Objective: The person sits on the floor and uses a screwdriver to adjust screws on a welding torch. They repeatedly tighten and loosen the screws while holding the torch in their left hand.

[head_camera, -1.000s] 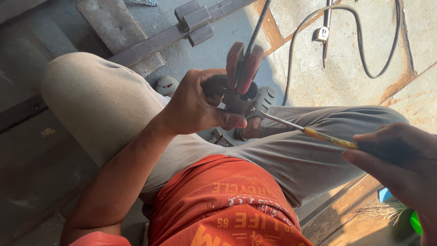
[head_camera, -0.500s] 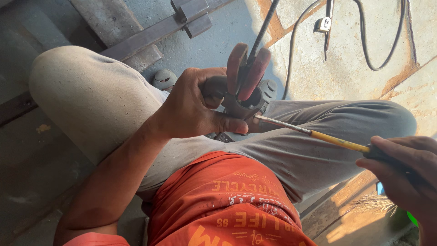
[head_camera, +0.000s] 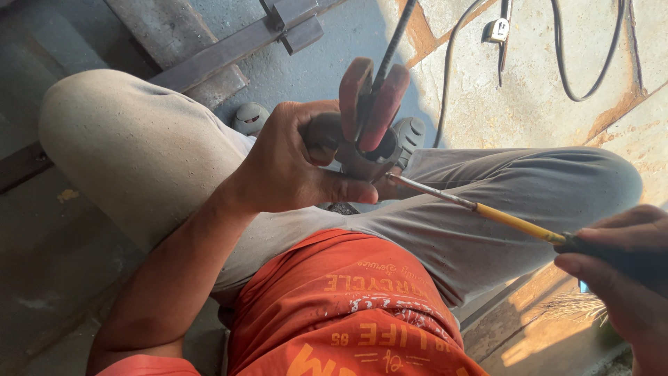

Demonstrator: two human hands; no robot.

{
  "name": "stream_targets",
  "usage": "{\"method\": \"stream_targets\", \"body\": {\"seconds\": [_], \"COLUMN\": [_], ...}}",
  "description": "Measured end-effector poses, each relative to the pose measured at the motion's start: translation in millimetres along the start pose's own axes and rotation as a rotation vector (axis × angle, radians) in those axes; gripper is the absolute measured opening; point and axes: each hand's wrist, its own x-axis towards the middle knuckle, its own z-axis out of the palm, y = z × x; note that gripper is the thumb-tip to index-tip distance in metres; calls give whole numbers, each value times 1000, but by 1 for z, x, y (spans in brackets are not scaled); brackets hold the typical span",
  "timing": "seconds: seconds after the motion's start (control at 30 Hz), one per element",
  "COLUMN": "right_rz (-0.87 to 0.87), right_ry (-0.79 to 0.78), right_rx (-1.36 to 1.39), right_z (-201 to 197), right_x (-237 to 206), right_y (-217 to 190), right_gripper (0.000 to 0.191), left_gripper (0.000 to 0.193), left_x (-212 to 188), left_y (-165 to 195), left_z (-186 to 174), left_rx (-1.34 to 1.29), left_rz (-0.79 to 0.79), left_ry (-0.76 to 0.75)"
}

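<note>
My left hand (head_camera: 296, 167) grips a welding electrode holder (head_camera: 367, 115) with worn red handles, its black cable (head_camera: 393, 42) running up and away. My right hand (head_camera: 619, 261) at the right edge holds the dark handle of a screwdriver (head_camera: 480, 207) with a yellow and metal shaft. The screwdriver's tip touches the lower jaw end of the holder. Both are held above my lap, over my grey trousers (head_camera: 487, 209) and orange shirt (head_camera: 348, 306).
Steel bars and a bracket (head_camera: 229, 49) lie on the concrete floor at the top left. Black cables (head_camera: 570, 63) and a small metal clamp (head_camera: 495, 29) lie on the floor at the top right. My grey shoes (head_camera: 250, 117) show behind the holder.
The view has shifted slightly. My right hand with the screwdriver has dropped a little lower at the right edge; its tip stays at the holder. The left hand keeps its grip.
</note>
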Motion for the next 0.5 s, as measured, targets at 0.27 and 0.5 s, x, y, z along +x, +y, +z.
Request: {"method": "stream_targets", "body": {"seconds": [0.27, 0.5], "right_rz": [177, 384], "right_ry": [14, -134], "right_rx": [107, 52], "right_z": [5, 1], "right_x": [6, 20], "right_y": [-12, -13], "right_gripper": [46, 24], "left_gripper": [49, 43], "left_x": [-1, 3], "left_y": [0, -8], "left_z": [1, 1], "left_rx": [238, 112], "left_rz": [135, 111], "left_ry": [-35, -20]}}
